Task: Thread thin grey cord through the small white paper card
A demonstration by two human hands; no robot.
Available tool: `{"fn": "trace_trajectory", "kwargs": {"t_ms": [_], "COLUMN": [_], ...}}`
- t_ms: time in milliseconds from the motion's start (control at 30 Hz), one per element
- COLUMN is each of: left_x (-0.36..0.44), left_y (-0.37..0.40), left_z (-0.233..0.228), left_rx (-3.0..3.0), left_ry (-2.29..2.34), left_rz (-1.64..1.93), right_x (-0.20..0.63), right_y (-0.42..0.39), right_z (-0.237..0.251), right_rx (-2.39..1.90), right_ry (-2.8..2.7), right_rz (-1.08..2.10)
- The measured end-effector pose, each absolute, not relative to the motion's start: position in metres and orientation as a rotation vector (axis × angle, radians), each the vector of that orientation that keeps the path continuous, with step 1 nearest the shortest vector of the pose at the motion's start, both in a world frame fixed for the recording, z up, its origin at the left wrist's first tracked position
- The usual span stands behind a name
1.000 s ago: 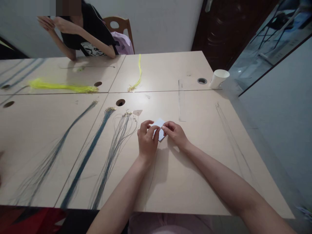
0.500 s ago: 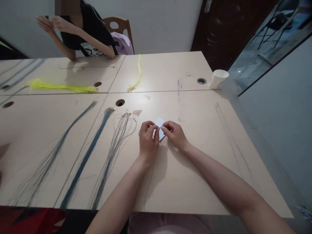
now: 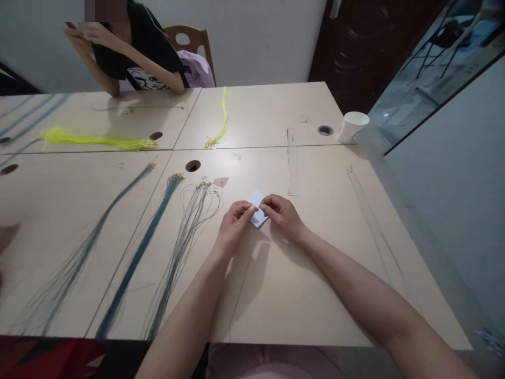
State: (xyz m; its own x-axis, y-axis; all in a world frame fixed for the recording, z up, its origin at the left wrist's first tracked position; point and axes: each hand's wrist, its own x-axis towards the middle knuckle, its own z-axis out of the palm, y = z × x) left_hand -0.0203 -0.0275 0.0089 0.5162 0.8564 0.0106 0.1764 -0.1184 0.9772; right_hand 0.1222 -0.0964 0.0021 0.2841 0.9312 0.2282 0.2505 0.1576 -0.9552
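My table [image 3: 276,284] is pale wood, several tops pushed together, with round cable holes. On it lie blue cord bundles [image 3: 134,252] to my left, yellow cords [image 3: 94,139] farther back, a clear ruler [image 3: 291,163], a white paper cup [image 3: 353,127] near the far right edge, and a small white card [image 3: 257,202] under my fingers.

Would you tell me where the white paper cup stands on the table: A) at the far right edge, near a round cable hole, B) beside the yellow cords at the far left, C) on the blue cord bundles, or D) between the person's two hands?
A: the white paper cup stands at the table's far right edge, just right of a round cable hole, well away from both hands.
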Motion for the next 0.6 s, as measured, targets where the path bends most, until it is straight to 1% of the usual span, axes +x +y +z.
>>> {"fn": "trace_trajectory", "kwargs": {"t_ms": [167, 367, 600], "left_x": [-0.019, -0.016, -0.015], "left_y": [-0.030, -0.038, -0.044], "left_z": [0.015, 0.021, 0.020], "left_rx": [1.720, 1.905, 2.005], "left_ry": [1.022, 1.046, 1.042], "left_rz": [0.867, 0.983, 0.960], "right_x": [0.123, 0.120, 0.119], "right_y": [-0.095, -0.096, -0.096], "right_z": [-0.003, -0.001, -0.001], "right_rx": [-1.351, -1.348, -1.358], "right_ry": [-1.168, -1.157, -1.169], "right_rz": [0.759, 0.767, 0.745]}}
